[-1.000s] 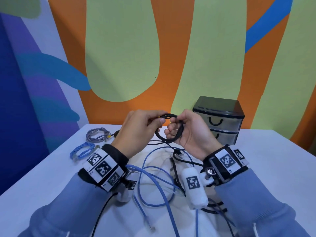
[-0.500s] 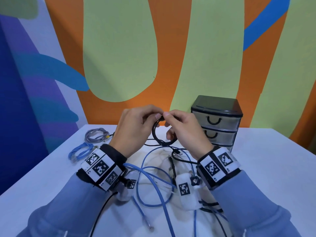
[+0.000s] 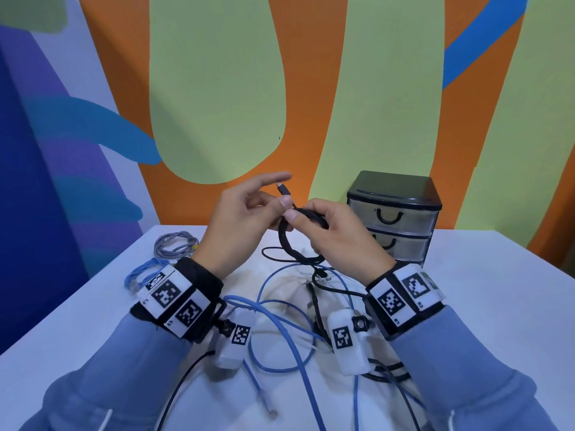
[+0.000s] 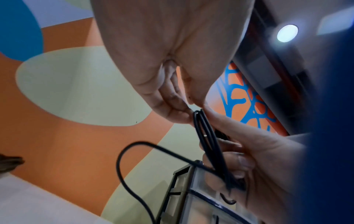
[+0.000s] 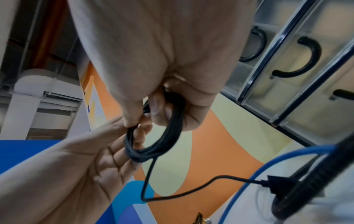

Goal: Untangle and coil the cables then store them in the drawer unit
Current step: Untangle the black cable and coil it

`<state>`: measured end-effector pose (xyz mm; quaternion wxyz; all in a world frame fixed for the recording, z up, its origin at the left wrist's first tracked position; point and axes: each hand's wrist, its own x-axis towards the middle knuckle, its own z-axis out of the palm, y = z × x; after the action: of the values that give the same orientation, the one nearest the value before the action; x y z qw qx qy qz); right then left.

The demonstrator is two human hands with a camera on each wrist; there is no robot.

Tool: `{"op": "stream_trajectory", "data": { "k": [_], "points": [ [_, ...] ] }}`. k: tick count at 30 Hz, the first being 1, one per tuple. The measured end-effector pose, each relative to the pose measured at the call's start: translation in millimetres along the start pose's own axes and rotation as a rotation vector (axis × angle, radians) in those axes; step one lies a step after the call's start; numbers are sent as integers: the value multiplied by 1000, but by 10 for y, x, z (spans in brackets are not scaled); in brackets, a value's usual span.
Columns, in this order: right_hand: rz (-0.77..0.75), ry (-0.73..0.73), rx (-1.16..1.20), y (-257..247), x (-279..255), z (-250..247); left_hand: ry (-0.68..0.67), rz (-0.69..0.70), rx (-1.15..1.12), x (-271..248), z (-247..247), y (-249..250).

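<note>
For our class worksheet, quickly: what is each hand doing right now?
Left hand: thumb and a finger pinch the thin black cable coil; index finger extended.
Right hand: fingers curled round the same coil, holding it.

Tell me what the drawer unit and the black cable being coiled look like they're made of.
Drawer unit: probably plastic, with a glossy black top and frame, frosted see-through drawer fronts, black loop handles.
Black cable: looks like a matte rubbery jacket that bends into tight loops; small metal-tipped plug.

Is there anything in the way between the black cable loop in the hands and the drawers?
Nothing sits between the black cable coil and the drawer unit on the table. But the two drawers in view look closed, and the coil's tail still trails down to the cable tangle.
</note>
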<state>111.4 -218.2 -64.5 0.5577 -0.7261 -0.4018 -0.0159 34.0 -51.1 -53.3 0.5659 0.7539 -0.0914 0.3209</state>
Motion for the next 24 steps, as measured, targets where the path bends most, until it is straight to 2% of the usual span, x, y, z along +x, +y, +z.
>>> {"op": "stream_trajectory", "data": {
  "k": [2,4,9,10,12,15,17,20,24],
  "points": [
    [22,59,115,1,19,-8,-35,-65,-19,13,-21,0],
    [77,161,257,10,46,-51,-100,-82,111,22,-76,-20],
    [145,309,583,-15,80,-166,-384,-153,415,-16,-247,-30],
    [142,327,621,-25,81,-193,-382,-150,435,-15,-261,-23],
    [129,372,659,-38,80,-249,-287,-132,381,5,-270,-9],
    [122,424,601,-33,84,-269,-157,-71,327,45,-265,-28],
    [125,426,540,-35,84,-244,-99,-28,380,49,-251,-53],
    [134,407,514,-54,89,-224,-27,74,588,34,-218,-46],
    [100,466,405,-37,102,-223,10,165,534,27,-166,16]
  ]
}}
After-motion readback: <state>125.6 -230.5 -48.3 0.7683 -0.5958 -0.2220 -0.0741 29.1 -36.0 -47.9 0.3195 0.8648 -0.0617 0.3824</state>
